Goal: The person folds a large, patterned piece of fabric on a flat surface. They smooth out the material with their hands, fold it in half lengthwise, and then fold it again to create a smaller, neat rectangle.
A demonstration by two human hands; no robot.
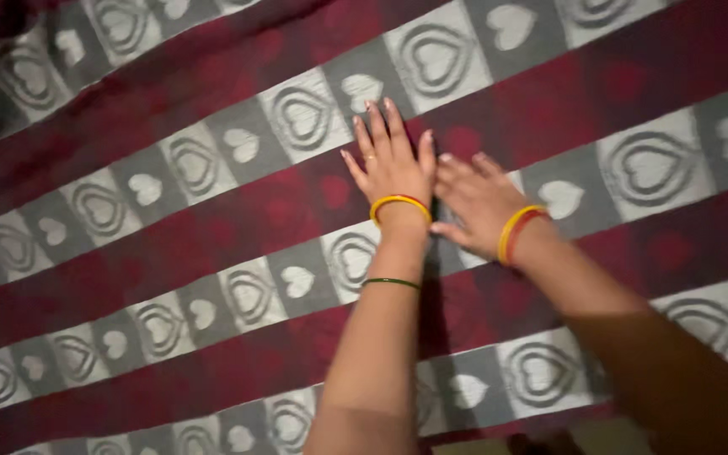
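Note:
My left hand (391, 160) lies flat, palm down, on a dark red bedsheet (170, 227) with grey and white bands of heart shapes. Its fingers are spread and point away from me. A yellow and red bangle sits at that wrist, and a thin green bangle sits further down the forearm. My right hand (475, 198) also rests flat on the sheet, just right of the left hand, its fingers pointing left and touching the left hand's edge. It wears yellow and red bangles. Neither hand holds anything.
The patterned sheet fills nearly the whole view, its bands running diagonally. A darker fold shows at the top left corner (10, 21). A pale strip of another surface (608, 436) shows at the bottom edge.

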